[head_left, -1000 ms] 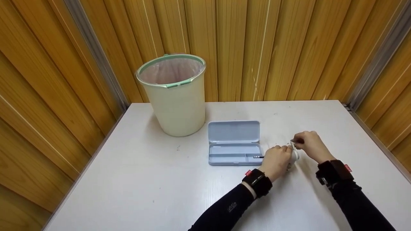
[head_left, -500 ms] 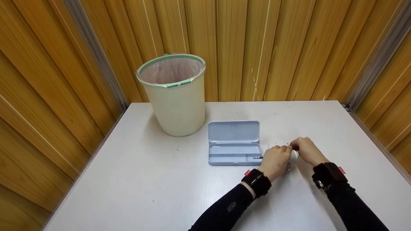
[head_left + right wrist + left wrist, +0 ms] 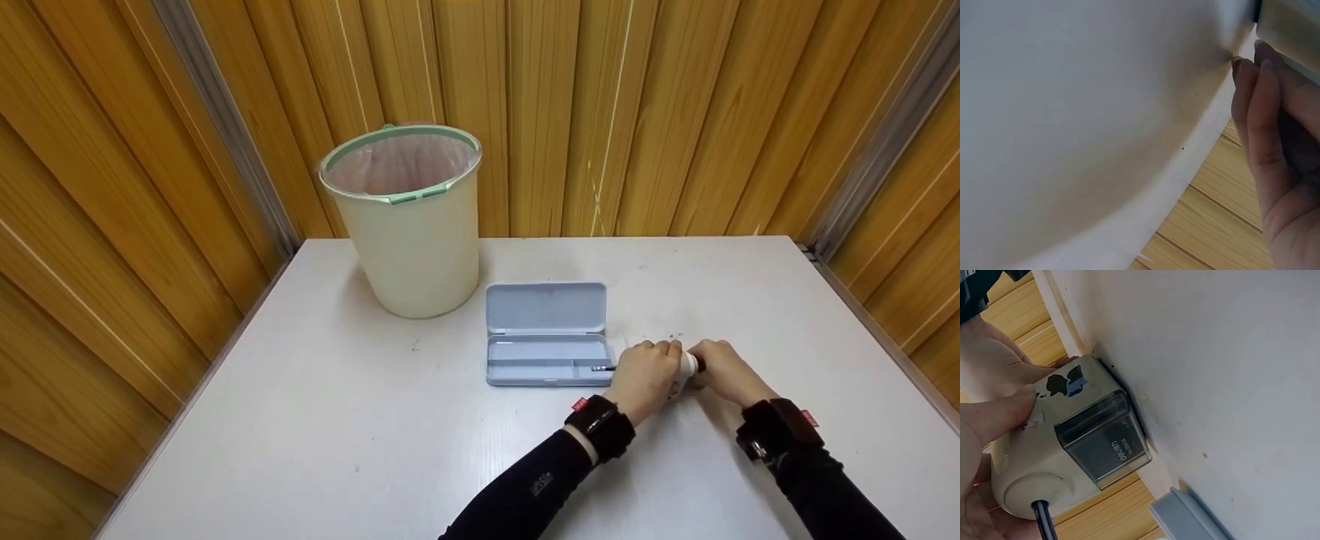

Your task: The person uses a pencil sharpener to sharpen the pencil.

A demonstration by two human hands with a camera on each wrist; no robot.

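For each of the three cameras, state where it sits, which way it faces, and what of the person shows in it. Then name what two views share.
Head: looks forward and down at the table, pencil case and bin; both forearms, left hand, right hand show.
Left wrist: looks along the tabletop at the pencil sharpener with a pencil in it; thumb and palm show.
Right wrist: looks along the tabletop; fingers show.
Shared: head and left wrist both show sharpener and case.

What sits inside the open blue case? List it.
The pencil case shows bare compartments; a dark pencil lies across its right end toward the sharpener. The left hand covers the pencil's far end.
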